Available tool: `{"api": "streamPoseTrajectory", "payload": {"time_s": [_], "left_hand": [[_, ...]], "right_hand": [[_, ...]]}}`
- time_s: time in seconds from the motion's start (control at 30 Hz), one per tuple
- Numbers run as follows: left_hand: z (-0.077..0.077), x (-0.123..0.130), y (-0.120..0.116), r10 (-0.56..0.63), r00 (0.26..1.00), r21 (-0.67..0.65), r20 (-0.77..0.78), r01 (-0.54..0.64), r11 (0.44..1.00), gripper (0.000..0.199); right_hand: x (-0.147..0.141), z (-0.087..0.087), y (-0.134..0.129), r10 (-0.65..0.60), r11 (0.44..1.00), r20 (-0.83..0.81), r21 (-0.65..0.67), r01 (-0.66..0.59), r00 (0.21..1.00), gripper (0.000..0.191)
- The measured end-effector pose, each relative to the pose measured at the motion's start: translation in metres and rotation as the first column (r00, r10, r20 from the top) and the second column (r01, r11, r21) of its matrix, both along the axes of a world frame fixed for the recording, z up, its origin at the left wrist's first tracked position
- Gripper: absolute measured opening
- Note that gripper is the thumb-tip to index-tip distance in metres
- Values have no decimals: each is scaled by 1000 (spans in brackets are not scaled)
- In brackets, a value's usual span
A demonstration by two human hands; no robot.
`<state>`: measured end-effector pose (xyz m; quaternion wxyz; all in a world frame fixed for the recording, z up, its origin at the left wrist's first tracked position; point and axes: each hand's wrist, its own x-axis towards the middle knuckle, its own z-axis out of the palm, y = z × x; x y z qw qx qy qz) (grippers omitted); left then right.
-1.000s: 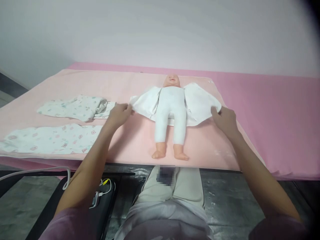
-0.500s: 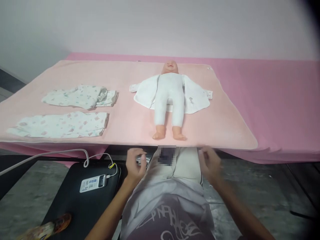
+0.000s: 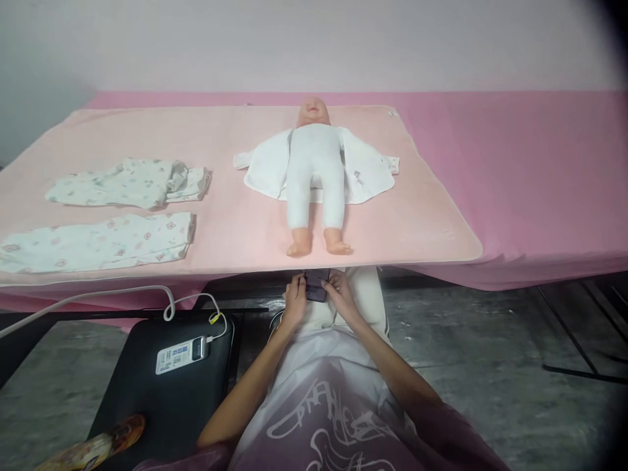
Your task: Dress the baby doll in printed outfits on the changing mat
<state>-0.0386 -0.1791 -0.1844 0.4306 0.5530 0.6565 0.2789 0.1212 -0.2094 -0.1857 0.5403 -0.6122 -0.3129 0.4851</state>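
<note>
On my lap, just below the table edge, lies a dark phone (image 3: 317, 288). My left hand (image 3: 296, 297) grips its left side, and my right hand (image 3: 340, 296) has fingers closed on its right side. Beyond them a baby doll (image 3: 314, 147) lies on its back on the pale pink mat (image 3: 412, 229), feet toward me. Its body and legs are white. An open white baby shirt (image 3: 367, 171) is spread under it, with the sleeves out to both sides.
Two folded patterned garments, an upper one (image 3: 118, 185) and a lower one (image 3: 98, 242), lie on the mat's left. A black stool (image 3: 142, 405) at lower left holds a power bank (image 3: 180, 355) with a white cable (image 3: 122, 291). Someone's shoe-like orange object (image 3: 128, 432) shows there.
Both hands, apart at either side of my lap before, have come together and taken hold of the phone. The view has shifted slightly, while the doll and garments lie as before.
</note>
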Motion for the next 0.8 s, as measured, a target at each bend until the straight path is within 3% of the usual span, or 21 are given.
{"api": "streamPoseTrajectory", "payload": {"time_s": [0.17, 0.27, 0.43, 0.57, 0.7, 0.8], "left_hand": [[8, 14, -8, -7, 1000, -15, -25, 6, 1000, 30], [13, 21, -15, -46, 999, 47, 15, 46, 998, 25], [15, 24, -24, -83, 974, 86, 210, 66, 994, 27], [17, 18, -25, -99, 965, 87, 243, 80, 993, 40], [15, 15, -28, -91, 941, -37, 325, 109, 993, 59], [11, 18, -30, -49, 835, -131, 548, 144, 981, 64]], "right_hand": [[-5, 3, 2, 5, 1000, 13, -28, -5, 1000, 38], [-3, 5, -4, 9, 1000, -24, 0, -9, 1000, 44], [3, 3, -16, 107, 993, -160, 68, -97, 981, 57], [1, 4, -19, 90, 995, -177, 66, -79, 980, 58], [4, 9, -21, 130, 991, -233, 46, -123, 964, 47], [8, 8, -20, 137, 991, -252, 38, -132, 958, 45]]}}
